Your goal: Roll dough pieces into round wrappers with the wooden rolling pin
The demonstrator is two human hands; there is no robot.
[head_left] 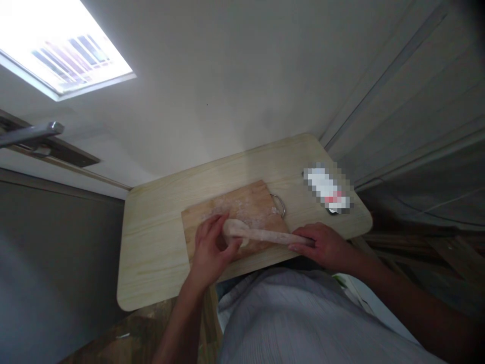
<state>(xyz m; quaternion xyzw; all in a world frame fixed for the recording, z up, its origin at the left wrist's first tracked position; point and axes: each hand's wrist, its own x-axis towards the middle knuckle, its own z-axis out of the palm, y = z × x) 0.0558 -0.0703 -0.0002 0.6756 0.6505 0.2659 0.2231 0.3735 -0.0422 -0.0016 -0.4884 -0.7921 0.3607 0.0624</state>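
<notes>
A thin flour-dusted rolling pin (273, 236) slants over the wooden cutting board (255, 197). My right hand (322, 245) is wrapped round its right end, just beyond the board's edge. At the pin's other end is a pale, flat piece of dough (231, 226), partly covered by the pin. My left hand (212, 247) pinches the dough's left side between thumb and fingers. White flour is scattered across the middle of the board, and a metal loop handle (280, 205) sticks out from its right edge.
The board lies on a narrow light wood table (151, 247) with rounded corners, set against a pale wall. A blurred-out item (326, 189) lies on the table's right part. To the left is a metal door handle (45, 132), below a bright window (64, 50).
</notes>
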